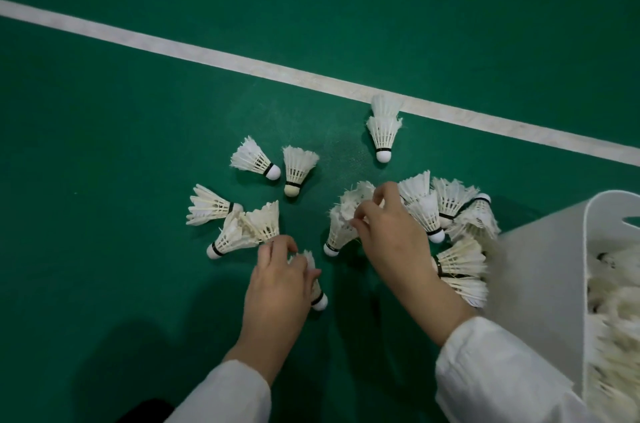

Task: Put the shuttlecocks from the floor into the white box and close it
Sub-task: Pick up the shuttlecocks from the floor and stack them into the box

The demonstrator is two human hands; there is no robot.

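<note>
Several white feather shuttlecocks lie scattered on the green floor. My left hand (278, 279) grips one shuttlecock (317, 294) whose cork points toward me. My right hand (388, 228) pinches the feathers of another shuttlecock (337, 232) in the middle of the group. A pile of shuttlecocks (457, 214) lies just right of that hand. The white box (540, 284) stands open at the right edge, with several shuttlecocks (616, 311) inside it.
A white court line (242, 59) crosses the floor diagonally behind the group. A stacked pair of shuttlecocks (383, 130) lies by that line. More lie at the left, around a shuttlecock (254, 159) with a white cork.
</note>
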